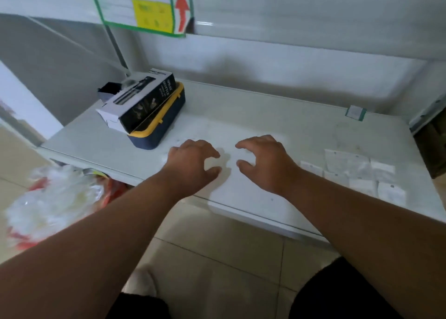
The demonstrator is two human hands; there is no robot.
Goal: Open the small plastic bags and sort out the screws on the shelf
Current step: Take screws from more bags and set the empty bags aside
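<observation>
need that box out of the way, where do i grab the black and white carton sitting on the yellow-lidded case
Grip the black and white carton across its two long sides near the middle, coming from above with the left hand, which is nearer. It lies long and narrow on the yellow-lidded case, overhanging the near-left end, so a mid-length pinch should keep it level. An end grip would likely let it tip.

Black-and-white carton (138, 100) atop navy-and-yellow case (160, 123), green-bordered sign (142, 7) above, crumpled plastic bag (53, 200) on floor
</observation>
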